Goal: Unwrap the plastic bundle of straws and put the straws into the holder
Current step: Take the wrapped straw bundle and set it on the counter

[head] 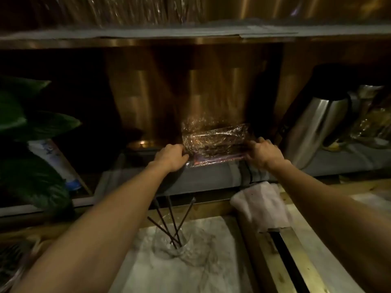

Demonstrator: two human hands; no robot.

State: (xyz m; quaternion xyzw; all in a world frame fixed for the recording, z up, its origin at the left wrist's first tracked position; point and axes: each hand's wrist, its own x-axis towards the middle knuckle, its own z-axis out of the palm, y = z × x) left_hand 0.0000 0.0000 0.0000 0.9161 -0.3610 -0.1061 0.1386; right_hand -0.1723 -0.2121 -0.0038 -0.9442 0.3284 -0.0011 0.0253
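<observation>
A bundle of dark straws wrapped in shiny clear plastic (215, 142) lies crosswise on a cloth-covered shelf (211, 176). My left hand (171, 156) grips the bundle's left end. At the right end, my right hand (263, 153) holds it with fingers curled over the wrap. Below, on the marble counter (201, 271), stands a clear glass holder (175, 244) with several dark straws (169, 223) leaning out of it.
A steel thermos jug (317, 132) stands on the shelf to the right, with wrapped items behind it. Green leaves (27, 123) and a white can (57, 159) fill the left. A white cloth (262, 206) drapes the counter edge beside a metal slot (289, 261).
</observation>
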